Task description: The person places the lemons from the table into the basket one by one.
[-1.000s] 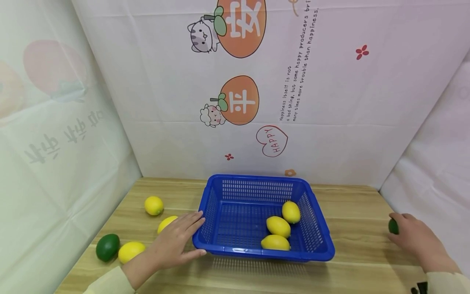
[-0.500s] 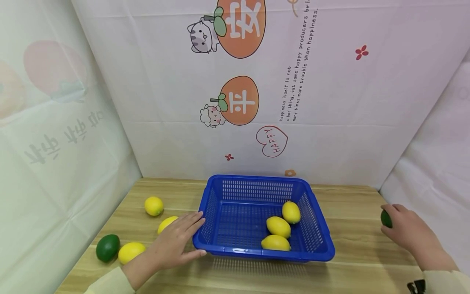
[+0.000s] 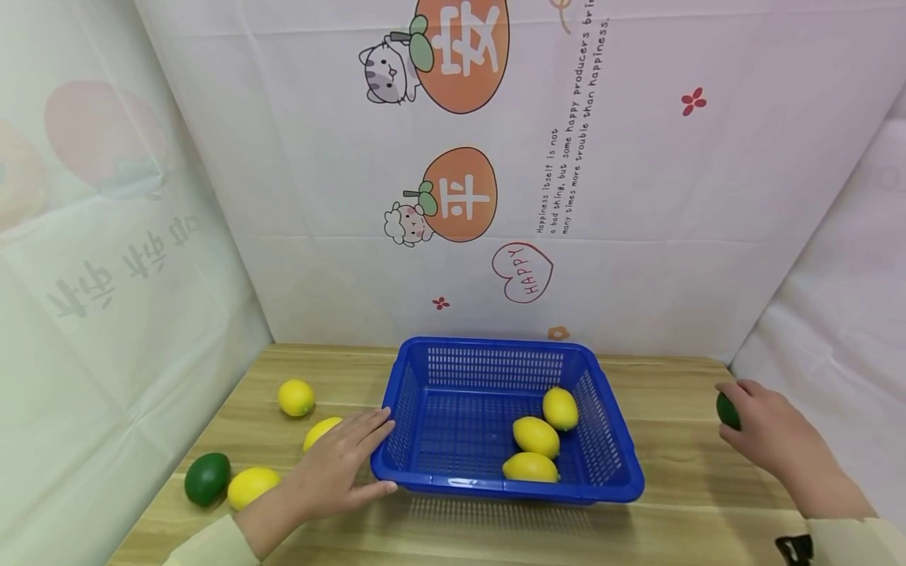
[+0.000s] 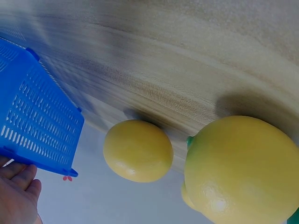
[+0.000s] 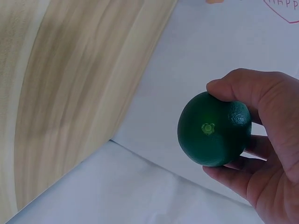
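My right hand [image 3: 771, 431] holds a dark green lime [image 3: 727, 411] between thumb and fingers, off to the right of the blue plastic basket [image 3: 506, 489]. In the right wrist view, the pale star-shaped stem mark on the lime [image 5: 210, 133] faces the camera. Fairly straight fingers of my left hand [image 3: 340, 464] rest on the basket's left rim, with the thumb at its near corner. Inside the basket, three lemons [image 3: 535, 437] lie toward the right side. The left wrist view shows the left fingertips touching the slotted basket [image 4: 44, 121].
Left of the basket, a lemon [image 3: 296, 398] lies toward the back of the wooden table [image 3: 679, 440]. Another lemon [image 3: 322, 431] is partly hidden behind my left hand. Nearer the left edge, a green fruit [image 3: 208, 479] sits beside a lemon [image 3: 252, 487]. White printed cloth [image 3: 637, 275] encloses the table.
My right hand has moved left toward the basket, carrying the lime. The left hand, the basket and the lemons stay where they were.
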### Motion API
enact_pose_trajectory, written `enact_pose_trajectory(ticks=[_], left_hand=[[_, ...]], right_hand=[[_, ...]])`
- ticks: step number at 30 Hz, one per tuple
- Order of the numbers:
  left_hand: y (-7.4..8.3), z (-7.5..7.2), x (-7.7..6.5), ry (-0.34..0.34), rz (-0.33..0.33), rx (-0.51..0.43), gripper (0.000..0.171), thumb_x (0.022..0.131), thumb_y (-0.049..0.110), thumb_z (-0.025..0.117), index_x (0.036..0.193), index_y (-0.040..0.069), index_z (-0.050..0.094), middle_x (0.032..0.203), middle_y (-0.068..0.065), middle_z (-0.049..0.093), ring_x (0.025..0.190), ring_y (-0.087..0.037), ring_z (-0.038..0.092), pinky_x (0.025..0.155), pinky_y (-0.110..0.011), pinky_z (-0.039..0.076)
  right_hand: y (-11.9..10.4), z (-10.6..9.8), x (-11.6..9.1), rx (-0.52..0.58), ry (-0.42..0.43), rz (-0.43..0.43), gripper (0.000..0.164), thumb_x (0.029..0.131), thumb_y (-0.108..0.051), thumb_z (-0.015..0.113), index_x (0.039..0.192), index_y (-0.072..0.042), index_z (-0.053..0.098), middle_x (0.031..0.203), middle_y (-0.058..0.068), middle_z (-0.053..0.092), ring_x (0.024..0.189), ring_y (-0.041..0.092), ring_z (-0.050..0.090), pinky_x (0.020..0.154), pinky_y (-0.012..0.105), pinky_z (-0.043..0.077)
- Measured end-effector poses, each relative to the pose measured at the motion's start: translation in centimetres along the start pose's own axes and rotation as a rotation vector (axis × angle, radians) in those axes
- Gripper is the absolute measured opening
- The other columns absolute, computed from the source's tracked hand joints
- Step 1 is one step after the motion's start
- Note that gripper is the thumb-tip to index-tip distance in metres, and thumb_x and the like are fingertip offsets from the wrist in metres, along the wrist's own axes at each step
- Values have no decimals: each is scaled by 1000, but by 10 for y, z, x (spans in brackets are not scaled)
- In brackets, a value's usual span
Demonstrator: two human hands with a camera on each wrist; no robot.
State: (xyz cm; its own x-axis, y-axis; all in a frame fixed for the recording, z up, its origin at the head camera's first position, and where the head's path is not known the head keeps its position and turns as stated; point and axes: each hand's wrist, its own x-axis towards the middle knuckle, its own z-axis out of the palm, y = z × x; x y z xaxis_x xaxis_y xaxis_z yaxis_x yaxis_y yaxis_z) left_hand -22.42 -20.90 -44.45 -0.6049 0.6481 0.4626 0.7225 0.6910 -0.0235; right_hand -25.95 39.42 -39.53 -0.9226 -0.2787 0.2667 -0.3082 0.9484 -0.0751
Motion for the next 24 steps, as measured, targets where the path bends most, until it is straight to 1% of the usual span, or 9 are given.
enact_pose_trajectory(ticks=[5,12,14,19,24], left_hand=[[0,0,0,8,4,1,77,86,58,64,134,-1,56,142,-18,49,130,-32,47,104,-49,41],[0,0,-1,1,-4,1,77,87,61,60,134,0,55,143,-17,48,131,-31,46,105,-48,40],[0,0,-1,-5,-8,0,77,88,61,60,135,0,55,143,-17,48,131,-31,46,106,-48,39],[0,0,-1,-10,-14,-1,77,88,61,59,135,0,55,144,-16,47,131,-30,45,106,-48,39],[0,0,-1,-2,-9,2,77,87,60,60,135,0,55,143,-17,48,131,-30,46,105,-48,40]], right_hand=[[-8,-2,2,-11,53,-52,57,70,-7,81,116,12,55,100,31,57,74,37,58,54,43,50],[-20,-6,6,-14,37,-63,58,70,-6,82,117,13,54,109,38,53,83,48,58,59,50,52],[-24,-8,7,-20,41,-71,58,70,-7,82,117,13,55,109,38,53,83,48,57,59,50,52],[-33,-11,9,-28,62,-98,57,69,-6,82,116,12,56,105,33,56,80,44,58,58,49,52],[-43,-15,12,-43,65,-120,58,69,-8,83,117,11,56,107,33,56,83,47,58,60,51,53]])
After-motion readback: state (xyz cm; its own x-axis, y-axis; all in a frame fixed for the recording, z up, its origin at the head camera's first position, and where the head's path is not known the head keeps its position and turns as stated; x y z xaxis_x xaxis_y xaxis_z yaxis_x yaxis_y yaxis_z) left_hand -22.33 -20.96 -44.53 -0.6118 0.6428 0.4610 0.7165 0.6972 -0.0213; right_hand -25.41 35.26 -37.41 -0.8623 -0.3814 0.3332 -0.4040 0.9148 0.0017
